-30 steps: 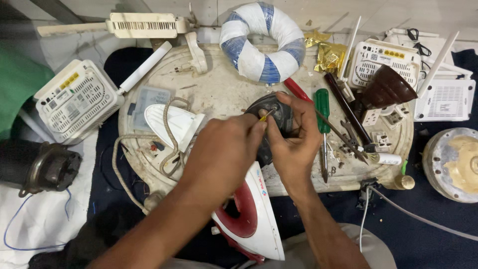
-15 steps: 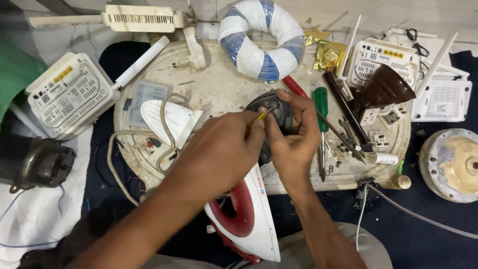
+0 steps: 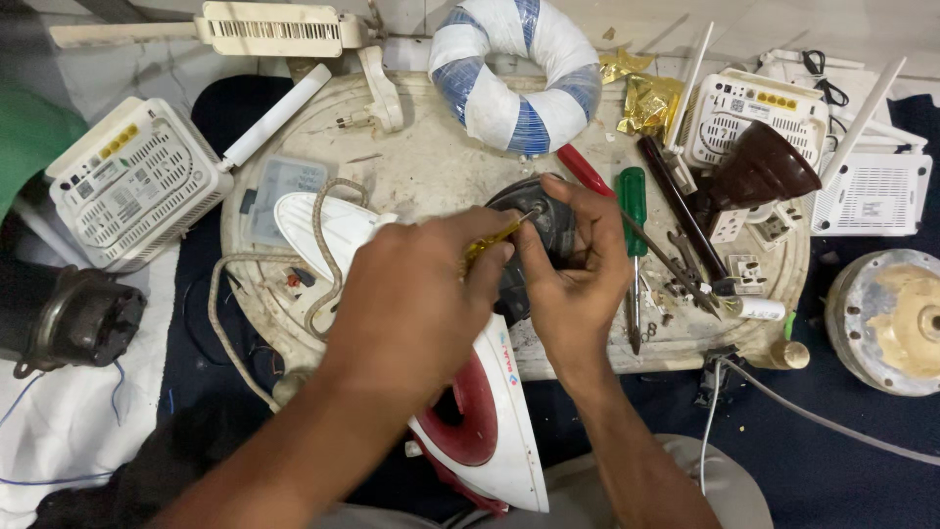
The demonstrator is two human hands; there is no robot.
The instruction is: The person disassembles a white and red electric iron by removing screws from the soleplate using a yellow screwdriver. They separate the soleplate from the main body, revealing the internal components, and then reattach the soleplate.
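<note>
My left hand (image 3: pixel 416 294) grips a small yellow-handled screwdriver (image 3: pixel 494 238), its metal tip pressed onto the top of a dark round part (image 3: pixel 544 220). My right hand (image 3: pixel 578 279) wraps around that dark part from the right and steadies it on the round white worktop (image 3: pixel 431 167). A red and white clothes iron (image 3: pixel 485 421) lies under both wrists, its braided cord (image 3: pixel 328 250) looping off to the left. Much of the dark part is hidden by my fingers.
A green-handled screwdriver (image 3: pixel 633 206), a red-handled one (image 3: pixel 585 168), pliers (image 3: pixel 685 260) and sockets lie right of my hands. A blue and white wrapped ring (image 3: pixel 514 73) sits at the back. White routers (image 3: pixel 132 181) (image 3: pixel 754 113) flank the worktop; a motor (image 3: pixel 64 318) left, a round metal housing (image 3: pixel 886 318) right.
Both hands stay on the dark part with the screwdriver tip on it. The view has shifted slightly; no object has visibly moved.
</note>
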